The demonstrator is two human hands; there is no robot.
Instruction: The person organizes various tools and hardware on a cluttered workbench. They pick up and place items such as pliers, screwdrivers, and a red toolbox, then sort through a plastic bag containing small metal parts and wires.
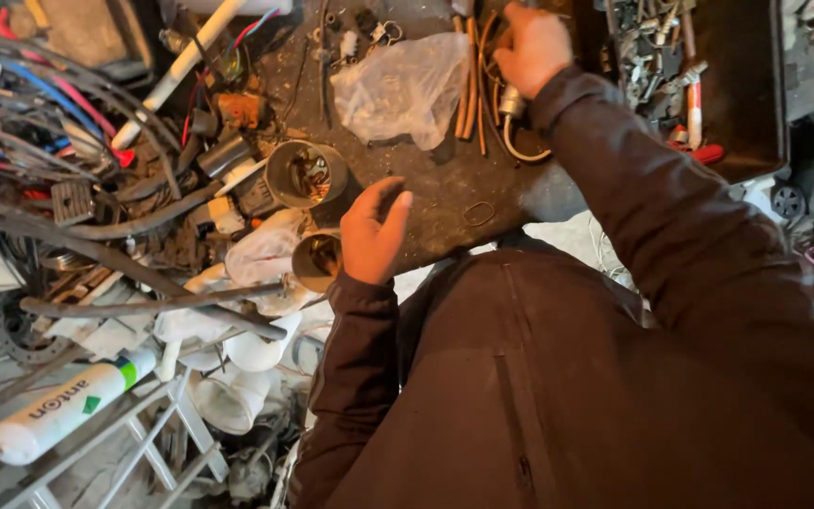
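Head view: looks down on a dark, dirty surface [445, 193] crowded with parts, and on the person's dark brown jacket sleeves.
Left hand [372, 231]: hovers over the near edge of the surface, fingers loosely spread and curled, holding nothing.
Near the left hand: a small metal tin [317, 261] just beside it to the left, and a larger round metal can [305, 173] with small parts inside, a little farther up.
Right hand [531, 45]: reaches to the far side of the surface, closed over the ends of the copper tubes [471, 90]; what exactly it grips is hidden under the fingers.
Copper tubes: a bundle lying on the surface, running from the right hand toward the person.
Plastic bag [405, 87]: crumpled, clear, lying just left of the tubes.
Tray [744, 94]: dark, to the right of the right arm, with metal fittings in it.
Left edge: tangled cables [44, 113], white pipe pieces and a white cartridge tube [73, 405].
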